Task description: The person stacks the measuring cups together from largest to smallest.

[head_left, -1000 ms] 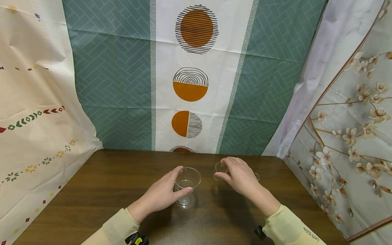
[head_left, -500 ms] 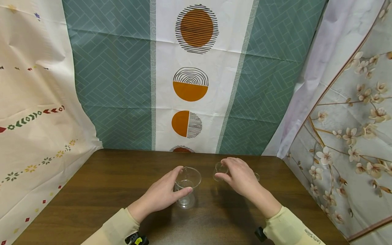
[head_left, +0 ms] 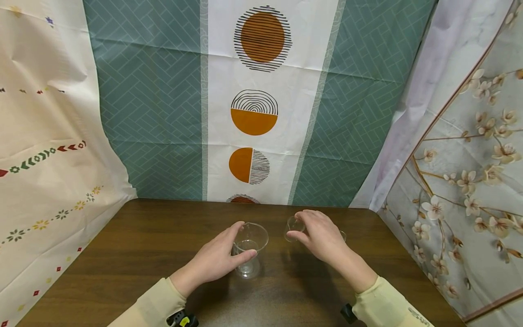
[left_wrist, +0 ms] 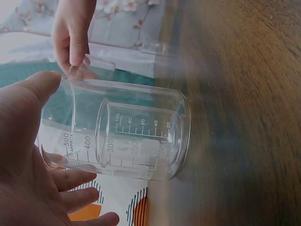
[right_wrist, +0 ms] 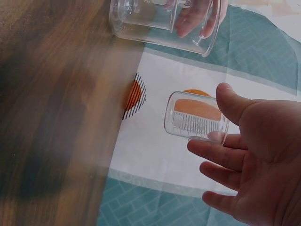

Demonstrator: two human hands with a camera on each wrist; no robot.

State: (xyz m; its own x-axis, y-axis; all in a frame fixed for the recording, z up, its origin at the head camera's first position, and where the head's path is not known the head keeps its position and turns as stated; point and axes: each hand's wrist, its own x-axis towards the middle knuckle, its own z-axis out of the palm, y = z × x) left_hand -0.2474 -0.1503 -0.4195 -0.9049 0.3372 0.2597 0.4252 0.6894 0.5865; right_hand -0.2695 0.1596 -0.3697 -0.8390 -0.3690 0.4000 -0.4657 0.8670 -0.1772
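A large clear glass beaker (head_left: pixel 257 238) stands upright on the brown table, with a smaller beaker (left_wrist: pixel 141 134) nested inside it. Markings up to 500 show on the large one in the left wrist view, and up to 100 on the inner one. My left hand (head_left: pixel 218 254) holds the large beaker near its rim, between thumb and forefinger. To the right, my right hand (head_left: pixel 320 234) pinches a small glass beaker (right_wrist: pixel 193 117) by its rim end, thumb on one side and forefinger on the other. That small beaker hangs above the table in the right wrist view.
Behind my right wrist, the edge of another small glass vessel (head_left: pixel 343 235) shows on the table (head_left: pixel 163 236). A green and white patterned cloth (head_left: pixel 261 145) hangs at the table's back edge. A floral cloth (head_left: pixel 461 204) closes off the right side, a cream one (head_left: pixel 61 159) the left.
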